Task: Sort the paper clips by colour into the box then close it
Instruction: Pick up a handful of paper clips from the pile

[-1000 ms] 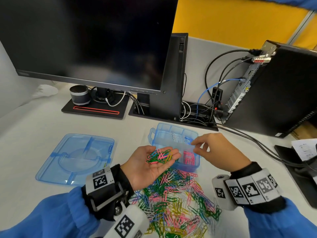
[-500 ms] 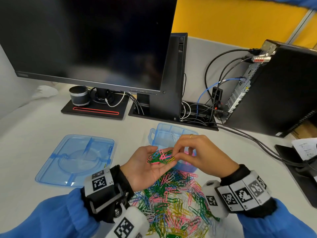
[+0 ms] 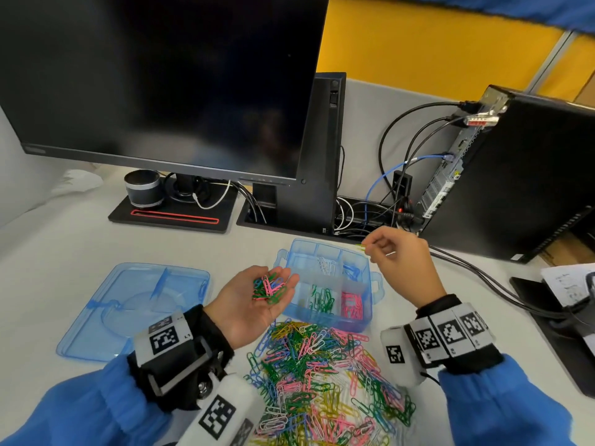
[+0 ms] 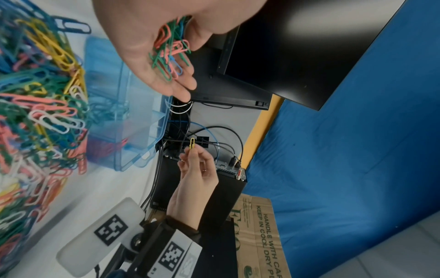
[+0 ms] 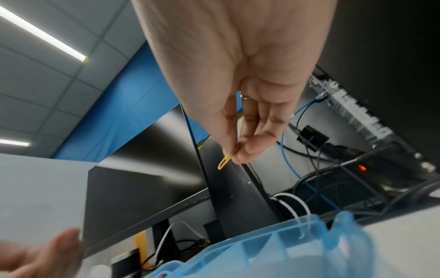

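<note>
Office desk: monitor (image 3: 154, 82), desktop computer (image 3: 521, 175), cables (image 3: 386, 194), partition panels (image 3: 434, 49), ceiling strip lights (image 5: 45, 35).

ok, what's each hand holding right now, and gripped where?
Right hand pinches one yellow paper clip by one end between thumb and fingertips; the other end sticks out free. Left hand grips nothing: a mixed bunch of clips lies in its open, upturned palm.

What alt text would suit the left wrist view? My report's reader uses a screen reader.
An upturned left hand cups mixed paper clips above a blue box, while the right hand pinches one yellow clip beyond it. A colourful clip pile lies beside the box.
</note>
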`<action>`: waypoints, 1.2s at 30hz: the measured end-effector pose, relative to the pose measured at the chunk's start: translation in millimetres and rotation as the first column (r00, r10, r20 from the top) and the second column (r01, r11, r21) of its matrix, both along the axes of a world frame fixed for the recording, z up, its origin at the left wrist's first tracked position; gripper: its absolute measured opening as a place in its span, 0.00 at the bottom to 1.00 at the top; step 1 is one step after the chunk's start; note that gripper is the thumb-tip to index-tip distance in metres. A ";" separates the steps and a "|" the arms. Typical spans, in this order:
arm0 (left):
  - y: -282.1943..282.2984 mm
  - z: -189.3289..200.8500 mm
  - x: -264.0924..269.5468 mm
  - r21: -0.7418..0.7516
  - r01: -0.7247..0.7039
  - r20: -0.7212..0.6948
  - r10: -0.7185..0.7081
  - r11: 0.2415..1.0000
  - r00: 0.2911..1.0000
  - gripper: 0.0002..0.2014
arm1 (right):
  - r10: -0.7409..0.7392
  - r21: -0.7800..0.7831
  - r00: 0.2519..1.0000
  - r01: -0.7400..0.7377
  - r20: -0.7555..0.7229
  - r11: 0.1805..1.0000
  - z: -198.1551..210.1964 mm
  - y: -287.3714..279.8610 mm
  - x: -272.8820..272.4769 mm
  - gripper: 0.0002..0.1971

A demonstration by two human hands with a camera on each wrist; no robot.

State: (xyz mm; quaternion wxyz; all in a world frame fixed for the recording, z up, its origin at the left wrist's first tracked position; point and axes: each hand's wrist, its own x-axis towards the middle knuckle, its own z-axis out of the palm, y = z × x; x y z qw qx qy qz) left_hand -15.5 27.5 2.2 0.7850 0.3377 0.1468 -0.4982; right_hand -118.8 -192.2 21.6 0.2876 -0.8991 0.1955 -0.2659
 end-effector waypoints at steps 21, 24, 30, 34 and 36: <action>-2.9 7.9 -12.4 -0.152 0.242 0.081 -0.232 0.958 0.969 0.20 | 0.324 -0.065 0.943 -0.329 -0.074 0.942 0.5 84.5 -1.7 0.06; -4.1 6.4 -18.1 -0.164 0.210 0.019 -0.210 0.964 0.978 0.18 | 0.296 -0.057 0.944 -0.307 -0.146 0.950 -8.8 89.8 -1.2 0.08; -1.8 5.6 -20.2 -0.178 0.200 0.015 -0.201 0.963 0.979 0.21 | 0.299 0.002 0.945 -0.301 -0.133 0.954 -9.2 88.5 -1.3 0.03; -2.7 5.6 -20.4 -0.149 0.195 0.024 -0.193 0.970 0.981 0.18 | 0.315 0.152 0.947 -0.301 -0.071 0.941 -9.5 84.7 -1.8 0.04; -3.1 2.8 -19.0 -0.137 0.184 0.018 -0.183 0.973 0.983 0.19 | 0.301 0.205 0.953 -0.286 -0.047 0.936 -10.8 83.6 -1.1 0.04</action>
